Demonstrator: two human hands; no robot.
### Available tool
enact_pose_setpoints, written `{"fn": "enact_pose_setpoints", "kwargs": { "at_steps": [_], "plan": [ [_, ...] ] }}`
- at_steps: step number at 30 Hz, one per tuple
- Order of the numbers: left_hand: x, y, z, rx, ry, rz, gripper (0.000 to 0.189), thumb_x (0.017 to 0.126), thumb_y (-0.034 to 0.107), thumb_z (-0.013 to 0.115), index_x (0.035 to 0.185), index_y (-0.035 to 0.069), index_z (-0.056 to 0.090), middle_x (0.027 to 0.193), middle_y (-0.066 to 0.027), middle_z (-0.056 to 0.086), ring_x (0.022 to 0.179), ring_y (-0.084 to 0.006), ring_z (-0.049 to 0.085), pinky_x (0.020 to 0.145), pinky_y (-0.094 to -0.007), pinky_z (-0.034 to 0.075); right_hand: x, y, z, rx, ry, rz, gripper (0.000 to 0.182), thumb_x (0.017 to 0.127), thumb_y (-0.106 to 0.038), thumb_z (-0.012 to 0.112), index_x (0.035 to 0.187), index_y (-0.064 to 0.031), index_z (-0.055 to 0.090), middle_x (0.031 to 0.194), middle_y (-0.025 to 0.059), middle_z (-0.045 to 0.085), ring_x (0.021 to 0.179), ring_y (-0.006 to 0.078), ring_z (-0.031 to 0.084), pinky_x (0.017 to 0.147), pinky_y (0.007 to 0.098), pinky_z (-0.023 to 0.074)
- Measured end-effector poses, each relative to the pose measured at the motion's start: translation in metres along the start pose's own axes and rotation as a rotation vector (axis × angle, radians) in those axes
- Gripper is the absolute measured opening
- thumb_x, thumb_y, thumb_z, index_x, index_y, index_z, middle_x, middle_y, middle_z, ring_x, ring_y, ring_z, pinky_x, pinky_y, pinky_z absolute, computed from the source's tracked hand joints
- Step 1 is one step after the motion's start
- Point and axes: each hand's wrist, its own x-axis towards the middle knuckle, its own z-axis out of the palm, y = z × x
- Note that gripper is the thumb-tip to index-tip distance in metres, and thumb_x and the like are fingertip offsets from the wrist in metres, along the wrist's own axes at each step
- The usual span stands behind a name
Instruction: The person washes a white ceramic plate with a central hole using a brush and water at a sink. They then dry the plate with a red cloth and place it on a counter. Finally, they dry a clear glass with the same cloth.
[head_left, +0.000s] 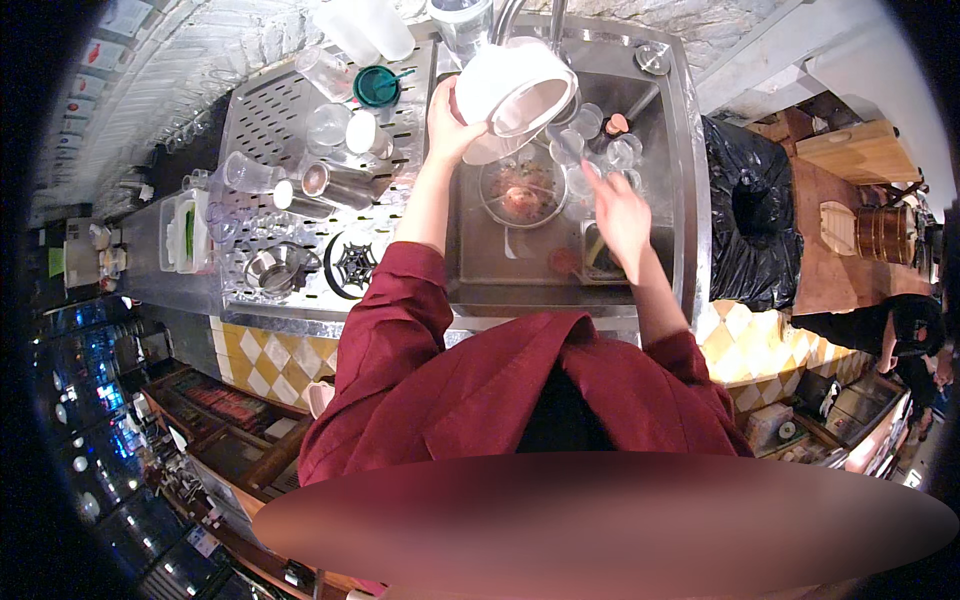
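My left hand (448, 127) grips a white round container (487, 86) by its side and holds it tilted over the steel sink (517, 271), close to the tap (556, 22). The container's open mouth faces right and towards me. My right hand (624, 217) is over the right half of the sink with its index finger stretched forward. A blurred thin shape lies past that fingertip; whether the hand holds it is unclear. Below the container, a round strainer (523, 187) with food scraps sits in the basin. Several clear cups (581, 180) lie beside my right hand.
Left of the sink, a perforated drainboard (259, 124) carries glasses, metal shakers (337, 186), a green lid (376, 86) and a black web-patterned round piece (354, 264). A bin lined with black plastic (750, 210) stands to the right. Another person (900, 326) is at far right.
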Motion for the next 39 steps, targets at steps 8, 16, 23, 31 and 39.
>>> {"fn": "enact_pose_setpoints", "kwargs": {
  "at_steps": [8,16,23,31,39],
  "plan": [
    [-0.020,0.029,0.010,0.378,0.125,-0.351,0.066,0.051,0.017,0.076,0.111,-0.002,0.055,0.107,-0.0169,0.059,0.099,-0.0258,0.059,0.088,-0.0353,0.046,0.097,-0.026,0.055,0.026,-0.491,-0.069,0.032,0.087,-0.017,0.048,0.110,-0.0215,0.068,0.092,0.0164,0.067,0.085,0.0309,0.066,0.073,0.0441,0.0527],
    [-0.038,0.035,0.004,0.416,0.096,-0.444,0.073,0.047,0.028,0.079,0.110,-0.001,0.057,0.106,-0.0187,0.062,0.103,-0.0323,0.059,0.090,-0.0408,0.046,0.098,-0.002,0.066,-0.097,-0.525,-0.142,0.025,0.091,-0.023,0.049,0.106,-0.0192,0.068,0.086,0.0133,0.067,0.082,0.0296,0.066,0.070,0.0433,0.0526],
    [-0.025,0.037,-0.005,0.453,0.192,-0.563,0.076,0.047,0.032,0.079,0.111,-0.003,0.058,0.107,-0.0210,0.063,0.103,-0.0322,0.060,0.090,-0.0400,0.047,0.110,-0.006,0.069,-0.252,-0.454,-0.357,0.030,0.094,-0.025,0.043,0.090,-0.0050,0.065,0.082,0.0135,0.064,0.078,0.0309,0.067,0.068,0.0429,0.0545],
    [-0.031,0.033,-0.028,0.189,0.185,-0.881,0.086,0.054,0.039,0.075,0.116,-0.014,0.048,0.099,-0.0246,0.063,0.089,-0.0277,0.064,0.078,-0.0357,0.052,0.158,-0.010,0.055,-0.305,-0.362,-0.503,0.034,0.095,-0.025,0.044,0.083,-0.0026,0.067,0.082,0.0143,0.066,0.076,0.0293,0.067,0.064,0.0411,0.0536],
    [-0.027,0.039,-0.024,0.268,-0.021,-0.819,0.079,0.060,0.046,0.070,0.112,-0.010,0.053,0.104,-0.0244,0.063,0.096,-0.0300,0.064,0.079,-0.0348,0.050,0.188,-0.052,0.029,-0.424,-0.006,-0.941,0.032,0.081,-0.016,0.053,0.111,-0.0052,0.059,0.094,0.0050,0.060,0.089,0.0188,0.059,0.076,0.0337,0.0455]
  ]
}}
